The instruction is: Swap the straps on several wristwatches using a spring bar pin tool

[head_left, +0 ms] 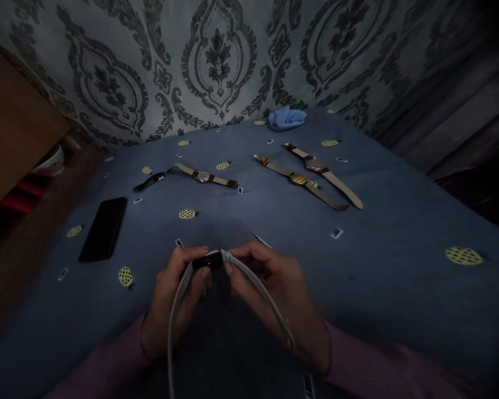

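A smartwatch with a dark face and a long pale strap is held up between both hands at the lower middle. My left hand pinches the left side of its case between thumb and fingers. At the case's right end, my right hand grips the pale strap with thumb and fingertips. Both strap halves arch downward, one past each hand. Just beyond my right fingers a thin, pointed, light-coloured object lies on the cloth, partly hidden by the hand.
On the blue pineapple-print cloth lie a black phone at left, a dark narrow watch, a brown-ended watch, a gold watch and another brown-ended watch. A crumpled blue cloth rests by the patterned wall.
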### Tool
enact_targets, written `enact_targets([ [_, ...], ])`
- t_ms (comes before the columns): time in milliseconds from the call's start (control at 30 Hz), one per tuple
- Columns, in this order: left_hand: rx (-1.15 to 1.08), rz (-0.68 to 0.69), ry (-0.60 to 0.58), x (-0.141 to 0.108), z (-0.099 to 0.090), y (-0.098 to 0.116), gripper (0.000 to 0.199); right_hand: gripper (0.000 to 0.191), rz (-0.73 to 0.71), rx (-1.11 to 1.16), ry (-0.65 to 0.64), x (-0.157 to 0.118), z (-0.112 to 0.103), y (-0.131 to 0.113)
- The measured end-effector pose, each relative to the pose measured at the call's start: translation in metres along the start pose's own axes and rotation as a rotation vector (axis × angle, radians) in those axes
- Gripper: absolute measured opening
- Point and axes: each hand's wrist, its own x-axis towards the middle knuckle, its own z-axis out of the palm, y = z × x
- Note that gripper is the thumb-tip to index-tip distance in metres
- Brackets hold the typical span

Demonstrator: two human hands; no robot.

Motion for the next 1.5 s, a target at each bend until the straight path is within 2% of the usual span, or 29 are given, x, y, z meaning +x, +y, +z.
enact_targets([
  [233,0.287,0.244,0.052,-0.002,0.0,0.002,0.023,0.009,-0.131,-0.192,0.078,-0.005,0.002,0.007],
  [500,0.443,0.299,0.093,-0.008,0.001,0.009,0.021,0.013,-0.27,-0.272,0.045,-0.007,0.003,0.009],
  [600,0.417,0.287,0.075,-0.007,0.001,0.014,0.022,0.015,-0.272,-0.305,-0.015,-0.007,0.0,0.009],
  [700,0.332,0.218,0.01,-0.006,-0.001,0.02,0.025,0.016,-0.282,-0.301,-0.081,-0.005,-0.005,0.006],
  [767,0.259,0.175,-0.044,-0.004,-0.003,0.023,0.025,0.014,-0.226,-0.233,-0.134,-0.002,-0.008,0.003],
  [833,0.19,0.116,-0.095,-0.003,-0.007,0.026,0.022,0.011,-0.103,-0.122,-0.204,-0.001,-0.011,0.002],
  [933,0.174,0.033,-0.182,-0.001,-0.014,0.027,0.014,0.01,0.01,-0.033,-0.286,-0.001,-0.014,0.004],
  [1100,0.153,-0.009,-0.262,0.005,-0.019,0.026,0.006,0.013,-0.15,-0.211,-0.236,-0.003,-0.012,0.012],
  [1167,0.098,-0.016,-0.294,0.006,-0.017,0.025,0.009,0.012,-0.089,-0.153,-0.232,-0.003,-0.011,0.011],
  [1300,0.104,-0.037,-0.216,0.005,-0.007,0.024,0.012,0.021,0.223,0.145,-0.248,-0.002,-0.008,0.007],
  [1400,0.159,-0.034,-0.122,0.001,-0.002,0.023,0.012,0.026,0.273,0.208,-0.209,-0.004,-0.004,0.007],
  [1500,0.15,-0.02,-0.099,0.0,-0.002,0.022,0.011,0.026,0.275,0.226,-0.173,-0.004,-0.001,0.005],
])
